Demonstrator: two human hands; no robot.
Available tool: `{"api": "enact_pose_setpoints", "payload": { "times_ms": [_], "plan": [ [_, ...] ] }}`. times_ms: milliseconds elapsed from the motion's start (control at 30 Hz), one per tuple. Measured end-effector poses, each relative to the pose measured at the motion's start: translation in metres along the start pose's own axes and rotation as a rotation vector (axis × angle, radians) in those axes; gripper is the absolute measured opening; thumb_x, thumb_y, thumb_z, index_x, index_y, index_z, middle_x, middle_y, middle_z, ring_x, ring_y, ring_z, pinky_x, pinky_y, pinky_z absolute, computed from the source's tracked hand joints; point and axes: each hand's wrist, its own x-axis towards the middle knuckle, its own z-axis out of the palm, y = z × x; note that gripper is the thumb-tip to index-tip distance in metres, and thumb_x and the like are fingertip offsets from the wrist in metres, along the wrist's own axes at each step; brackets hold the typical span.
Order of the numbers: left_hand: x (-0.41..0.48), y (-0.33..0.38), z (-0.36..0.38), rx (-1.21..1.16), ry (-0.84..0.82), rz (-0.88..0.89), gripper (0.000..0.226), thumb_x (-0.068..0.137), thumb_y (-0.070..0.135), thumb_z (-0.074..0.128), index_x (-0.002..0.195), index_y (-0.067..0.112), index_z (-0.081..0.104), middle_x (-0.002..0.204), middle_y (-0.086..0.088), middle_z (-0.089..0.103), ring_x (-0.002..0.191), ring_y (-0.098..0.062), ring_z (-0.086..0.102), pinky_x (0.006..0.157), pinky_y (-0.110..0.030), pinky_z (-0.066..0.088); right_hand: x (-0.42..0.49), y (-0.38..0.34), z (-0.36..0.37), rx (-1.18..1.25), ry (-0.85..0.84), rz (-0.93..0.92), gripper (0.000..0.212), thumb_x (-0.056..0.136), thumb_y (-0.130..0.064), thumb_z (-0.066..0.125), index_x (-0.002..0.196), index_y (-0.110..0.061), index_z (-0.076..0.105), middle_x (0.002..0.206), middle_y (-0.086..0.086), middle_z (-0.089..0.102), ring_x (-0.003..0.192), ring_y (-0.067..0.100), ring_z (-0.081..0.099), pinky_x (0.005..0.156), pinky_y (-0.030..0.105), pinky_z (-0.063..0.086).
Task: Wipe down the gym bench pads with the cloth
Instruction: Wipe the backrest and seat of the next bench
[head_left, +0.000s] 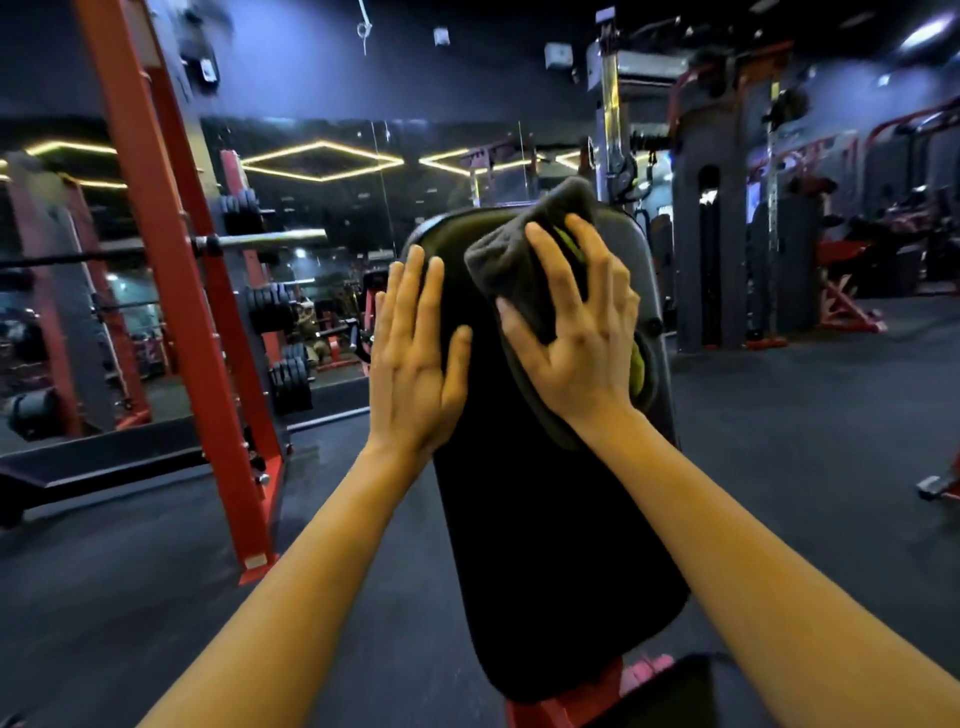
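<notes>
A long black back pad (540, 530) of an inclined gym bench rises in front of me, its top near the middle of the view. A folded dark grey cloth (514, 260) with a green-yellow underside lies on the upper right part of the pad. My right hand (576, 332) presses flat on the cloth, fingers spread over it. My left hand (415, 353) rests flat on the pad's upper left edge, fingers apart, holding nothing. A second black pad (670, 691) shows at the bottom edge.
A red power rack (176, 291) with a barbell and stacked weight plates (275, 306) stands to the left. A mirror wall is behind it. Red and grey machines (727, 234) stand at the right. Dark rubber floor (805, 441) surrounds the bench.
</notes>
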Motion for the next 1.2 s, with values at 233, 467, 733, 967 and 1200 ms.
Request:
{"api": "enact_pose_setpoints", "payload": {
  "times_ms": [233,467,733,967,1200],
  "plan": [
    [0.037,-0.008,0.017,-0.165,-0.001,-0.161,0.055,0.096,0.030,0.039,0.146,0.008,0.029,0.148,0.004,0.022,0.141,-0.018,0.022,0.117,-0.028,0.016,0.013,0.006,0.017,-0.006,-0.103,0.111,0.055,0.090,-0.053,0.046,0.140,-0.031,0.040,0.145,0.007,0.043,0.121,0.035,0.043,0.093,0.046,0.036],
    [0.055,-0.005,-0.004,-0.167,-0.135,-0.194,0.057,0.092,0.028,0.046,0.142,0.003,0.036,0.145,-0.012,0.037,0.137,-0.021,0.030,0.115,-0.030,0.023,0.111,0.029,0.019,-0.051,-0.361,0.461,0.071,0.072,-0.073,0.033,0.132,-0.038,0.049,0.140,-0.010,0.044,0.122,0.030,0.036,0.094,0.044,0.030],
    [0.079,-0.005,-0.027,-0.090,-0.432,-0.135,0.058,0.090,0.026,0.048,0.140,-0.001,0.038,0.145,-0.017,0.039,0.138,-0.026,0.031,0.117,-0.034,0.021,0.149,0.010,0.018,-0.188,-0.884,0.234,0.067,0.082,-0.076,0.028,0.134,-0.040,0.047,0.140,-0.014,0.046,0.125,0.029,0.034,0.098,0.048,0.026],
    [0.112,-0.003,-0.054,-0.055,-0.737,-0.123,0.058,0.089,0.027,0.045,0.138,-0.004,0.041,0.142,-0.022,0.042,0.133,-0.033,0.038,0.114,-0.036,0.024,0.169,0.001,0.015,-0.265,-1.050,0.431,0.055,0.085,-0.065,0.041,0.132,-0.038,0.051,0.142,-0.010,0.045,0.127,0.030,0.033,0.103,0.050,0.025],
    [0.142,0.012,-0.042,-0.069,-0.945,-0.229,0.064,0.089,0.035,0.040,0.142,-0.002,0.036,0.145,-0.021,0.038,0.135,-0.033,0.036,0.113,-0.039,0.019,0.171,-0.007,0.019,-0.245,-0.999,0.540,0.069,0.070,-0.067,0.025,0.122,-0.036,0.060,0.133,-0.013,0.052,0.124,0.023,0.038,0.103,0.050,0.021]
  ]
}}
